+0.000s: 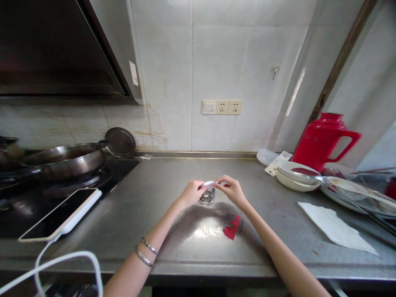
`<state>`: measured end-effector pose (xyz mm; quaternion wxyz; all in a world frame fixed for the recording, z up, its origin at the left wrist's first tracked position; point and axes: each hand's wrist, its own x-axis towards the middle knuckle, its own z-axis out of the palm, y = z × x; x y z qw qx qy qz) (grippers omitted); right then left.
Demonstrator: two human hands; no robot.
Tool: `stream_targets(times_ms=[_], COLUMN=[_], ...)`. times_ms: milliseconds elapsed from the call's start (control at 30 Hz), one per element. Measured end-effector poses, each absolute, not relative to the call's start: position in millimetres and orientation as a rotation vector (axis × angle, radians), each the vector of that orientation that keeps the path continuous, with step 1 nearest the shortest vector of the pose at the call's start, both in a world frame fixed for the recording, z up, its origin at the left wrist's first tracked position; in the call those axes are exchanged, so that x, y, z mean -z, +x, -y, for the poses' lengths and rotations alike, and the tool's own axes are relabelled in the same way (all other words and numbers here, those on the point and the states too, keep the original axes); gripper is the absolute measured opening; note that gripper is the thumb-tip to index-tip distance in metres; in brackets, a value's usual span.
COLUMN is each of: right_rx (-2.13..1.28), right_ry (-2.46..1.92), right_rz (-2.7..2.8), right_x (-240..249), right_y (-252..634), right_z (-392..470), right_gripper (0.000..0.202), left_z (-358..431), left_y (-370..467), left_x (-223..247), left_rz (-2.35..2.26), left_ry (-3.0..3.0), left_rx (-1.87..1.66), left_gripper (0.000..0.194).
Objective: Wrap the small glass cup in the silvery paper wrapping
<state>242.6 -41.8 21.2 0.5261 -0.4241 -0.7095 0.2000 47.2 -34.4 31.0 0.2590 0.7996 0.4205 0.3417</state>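
A small white strip [210,183] is stretched between my two hands above the steel counter. My left hand [193,192] pinches its left end, and my right hand [231,189] pinches its right end. Just below the strip, a small shiny metal object [207,195] rests on the counter, partly covered by my fingers. A torn red piece [232,227] lies on the counter between my forearms, nearer the front edge.
At the left are a pan [66,161] on the black stove and a phone [60,214] with a white cable. Bowls [295,181], plates, a red thermos [318,142] and a white napkin [335,227] occupy the right side of the counter [142,222].
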Motion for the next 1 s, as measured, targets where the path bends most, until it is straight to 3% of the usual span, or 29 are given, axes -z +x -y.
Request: stream_targets(times_ms=[133,267,633,767,833,1000], right_rx=[-0.606,-0.696,-0.962,-0.872,-0.703,-0.084], right_ry=[-0.982,-0.95,-0.994,-1.056,-1.073,-1.099], right_rz=[1.655,1.653,1.452,1.46,1.547,2.042], right_x=[-19,-20,-14,-18,-22,-31], right_y=[241,240,223,230,236,242], right_z=[41,41,43,39,35,25], right_gripper=[0.048,0.035,0.04,0.04,0.036,0.018], left_z=[35,34,28,21,17,6], left_y=[47,45,46,40,35,34], left_x=[-32,-35,-33,-31,-29,-5], left_rz=[-1.071,-0.979,-0.94,-0.912,-1.009,-1.222], left_ry=[2.079,1.993,1.876,1.899,1.917,1.992], left_rx=[-0.878,-0.84,-0.939,-1.015,-1.083,-0.964], left_gripper=[0.038,0.035,0.037,0.032,0.048,0.109])
